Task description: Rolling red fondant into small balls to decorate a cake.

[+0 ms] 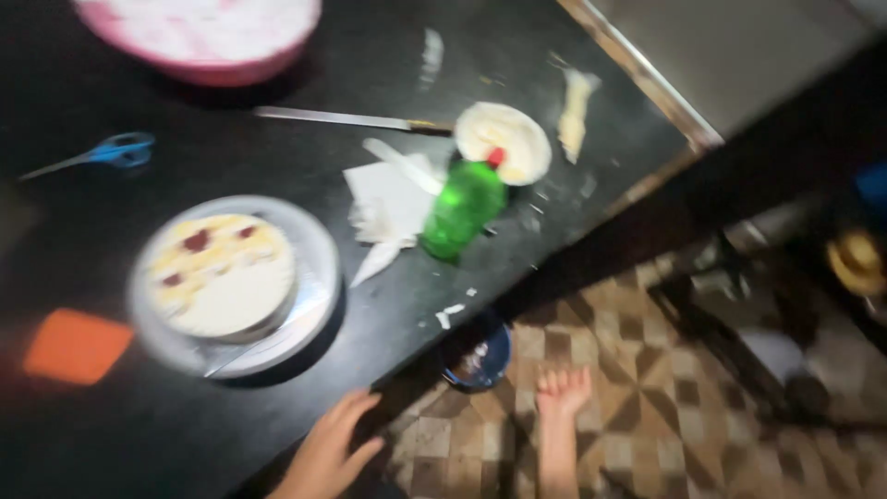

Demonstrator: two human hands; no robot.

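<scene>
Dark surface [111,111] over a patterned tile floor [647,407], blurry: one hand [334,450], side unclear, rests open and empty at the edge, near the cake [222,274] on its round stand [319,249]; decorating looks paused, next move likely reaching for knife [333,118] or green bottle [464,205].

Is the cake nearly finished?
About halfway, it seems. Done: the cake sits on its silver stand, with white cream over roughly half. In hand: nothing; the left hand rests empty on the black table. Left: the fruit-dotted half looks uncovered, with the cream bowl and long knife lying nearby.
</scene>
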